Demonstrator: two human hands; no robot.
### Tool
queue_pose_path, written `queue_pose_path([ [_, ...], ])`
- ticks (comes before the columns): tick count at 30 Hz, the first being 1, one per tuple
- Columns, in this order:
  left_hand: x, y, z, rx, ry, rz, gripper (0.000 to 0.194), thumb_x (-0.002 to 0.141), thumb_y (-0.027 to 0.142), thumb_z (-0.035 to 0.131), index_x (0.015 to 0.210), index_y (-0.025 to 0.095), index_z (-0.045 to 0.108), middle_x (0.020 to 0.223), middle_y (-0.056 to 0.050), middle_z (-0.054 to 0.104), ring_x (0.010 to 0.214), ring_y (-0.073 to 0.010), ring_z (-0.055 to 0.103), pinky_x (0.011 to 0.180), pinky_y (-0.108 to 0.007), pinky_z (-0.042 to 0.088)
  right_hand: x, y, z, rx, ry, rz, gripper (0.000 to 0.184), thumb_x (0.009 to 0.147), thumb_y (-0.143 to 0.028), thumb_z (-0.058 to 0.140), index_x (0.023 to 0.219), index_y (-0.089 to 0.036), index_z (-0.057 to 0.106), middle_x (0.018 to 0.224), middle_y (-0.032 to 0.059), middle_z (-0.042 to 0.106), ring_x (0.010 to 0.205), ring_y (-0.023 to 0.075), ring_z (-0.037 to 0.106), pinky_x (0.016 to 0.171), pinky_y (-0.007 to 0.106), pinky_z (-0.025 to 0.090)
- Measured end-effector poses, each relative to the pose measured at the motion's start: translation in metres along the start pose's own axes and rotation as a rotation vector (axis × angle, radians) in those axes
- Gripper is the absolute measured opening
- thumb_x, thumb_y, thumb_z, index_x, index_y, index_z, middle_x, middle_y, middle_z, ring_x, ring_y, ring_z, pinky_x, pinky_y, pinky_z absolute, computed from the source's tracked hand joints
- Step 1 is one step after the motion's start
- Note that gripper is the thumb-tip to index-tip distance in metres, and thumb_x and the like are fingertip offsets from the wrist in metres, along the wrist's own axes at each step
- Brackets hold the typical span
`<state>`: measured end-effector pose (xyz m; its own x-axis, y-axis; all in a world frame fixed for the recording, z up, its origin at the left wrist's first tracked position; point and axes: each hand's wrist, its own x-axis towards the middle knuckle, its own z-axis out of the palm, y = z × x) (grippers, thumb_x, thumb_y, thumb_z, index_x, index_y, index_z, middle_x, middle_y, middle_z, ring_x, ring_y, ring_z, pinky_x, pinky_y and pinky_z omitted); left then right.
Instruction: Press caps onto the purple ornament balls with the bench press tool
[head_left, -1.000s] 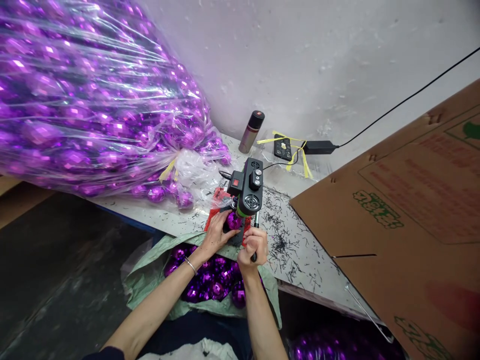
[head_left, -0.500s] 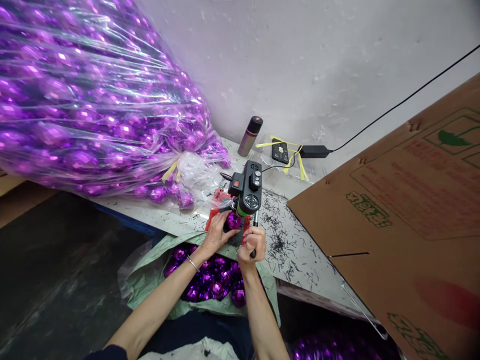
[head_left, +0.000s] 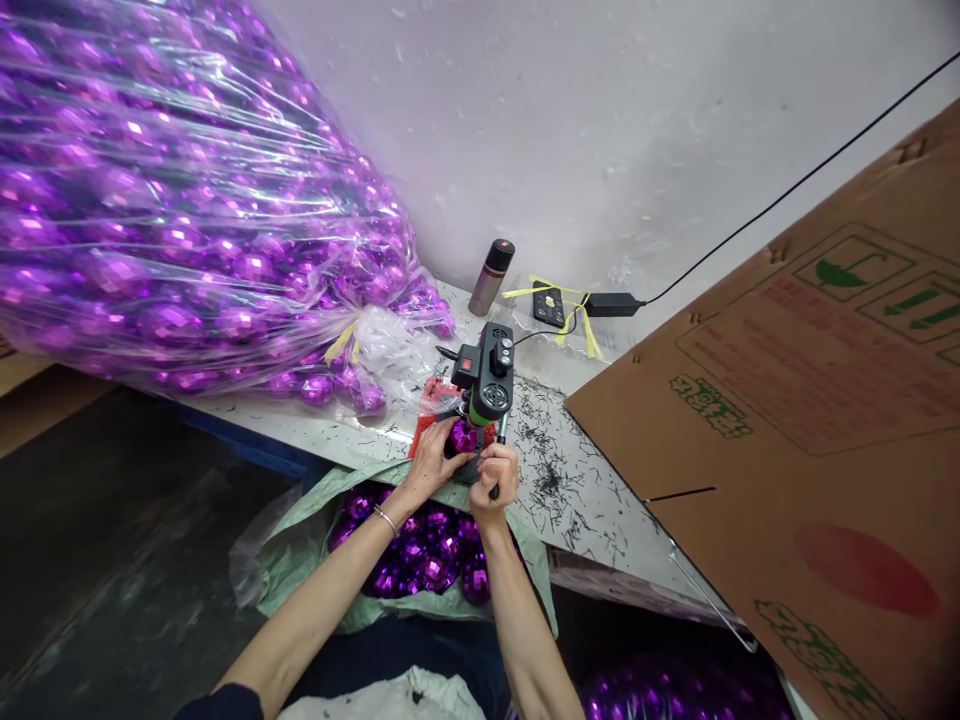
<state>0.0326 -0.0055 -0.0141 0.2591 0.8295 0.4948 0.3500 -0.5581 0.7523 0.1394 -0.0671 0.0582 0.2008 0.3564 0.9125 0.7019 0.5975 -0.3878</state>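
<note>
My left hand [head_left: 435,461] grips a shiny purple faceted ball [head_left: 464,435] from its left side, with the thumb below it. Directly over the ball is the head of a small black bench drill press [head_left: 493,370] with a green band; its bit is hidden. My right hand [head_left: 495,478] is wrapped round the drill press's lever handle [head_left: 501,432], to the right of the ball. Under my forearms a pale green sack [head_left: 300,535] stands open, full of more purple balls [head_left: 435,572]. A red cloth or mat [head_left: 422,430] lies beneath the machine.
A large clear bag of purple balls [head_left: 180,240] covers the table's left side. Behind the drill stand a spray can [head_left: 492,277] and a black power adapter [head_left: 613,304] with its cord. Black shavings [head_left: 551,470] litter the white table. A big cardboard box [head_left: 810,400] leans in from the right.
The view has shifted slightly, so the box and drill press sit a little further left. My hands keep the same hold on the ball and the lever handle.
</note>
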Motion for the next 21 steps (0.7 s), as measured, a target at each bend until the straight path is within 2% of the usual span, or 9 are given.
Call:
queue_pose_path([
  [3, 0.001, 0.001, 0.0, 0.007, 0.014, 0.022, 0.054, 0.089, 0.039, 0.074, 0.135, 0.017, 0.056, 0.128, -0.016, 0.07, 0.119, -0.0322, 0.067, 0.101, -0.051, 0.054, 0.016, -0.01, -0.004, -0.007, -0.008, 0.018, 0.028, 0.098, -0.012, 0.039, 0.074, -0.023, 0.049, 0.075, 0.0003, 0.056, 0.067, 0.0135, 0.056, 0.061, 0.029, 0.047],
  [8, 0.002, 0.001, 0.0, 0.022, 0.032, 0.04, 0.055, 0.088, 0.04, 0.075, 0.134, 0.016, 0.056, 0.126, -0.017, 0.071, 0.118, -0.0326, 0.068, 0.101, -0.051, 0.055, 0.047, -0.03, -0.009, 0.009, 0.005, 0.183, 0.032, 0.1, -0.012, 0.041, 0.071, -0.022, 0.047, 0.07, -0.0005, 0.053, 0.067, 0.0138, 0.055, 0.063, 0.03, 0.045],
  [10, 0.002, 0.001, 0.0, 0.023, 0.032, 0.037, 0.055, 0.088, 0.04, 0.075, 0.134, 0.016, 0.056, 0.127, -0.017, 0.07, 0.119, -0.0325, 0.068, 0.101, -0.05, 0.055, 0.051, -0.033, -0.009, 0.019, 0.007, 0.192, 0.032, 0.1, -0.012, 0.042, 0.071, -0.022, 0.047, 0.07, -0.0009, 0.053, 0.067, 0.0136, 0.055, 0.064, 0.03, 0.044],
  [14, 0.002, 0.002, -0.001, 0.022, 0.022, 0.035, 0.056, 0.088, 0.039, 0.075, 0.135, 0.017, 0.056, 0.128, -0.016, 0.07, 0.12, -0.0322, 0.068, 0.101, -0.05, 0.055, 0.041, -0.03, -0.007, 0.006, 0.001, 0.148, 0.03, 0.099, -0.01, 0.042, 0.073, -0.022, 0.05, 0.072, -0.0001, 0.055, 0.069, 0.014, 0.057, 0.064, 0.03, 0.045],
  [21, 0.001, 0.003, -0.003, 0.025, 0.004, 0.021, 0.053, 0.088, 0.036, 0.074, 0.135, 0.017, 0.055, 0.128, -0.016, 0.07, 0.12, -0.0325, 0.067, 0.101, -0.05, 0.055, 0.005, -0.005, -0.003, -0.025, -0.015, 0.038, 0.026, 0.099, -0.013, 0.039, 0.077, -0.022, 0.049, 0.077, 0.0005, 0.056, 0.07, 0.0136, 0.058, 0.065, 0.029, 0.048],
])
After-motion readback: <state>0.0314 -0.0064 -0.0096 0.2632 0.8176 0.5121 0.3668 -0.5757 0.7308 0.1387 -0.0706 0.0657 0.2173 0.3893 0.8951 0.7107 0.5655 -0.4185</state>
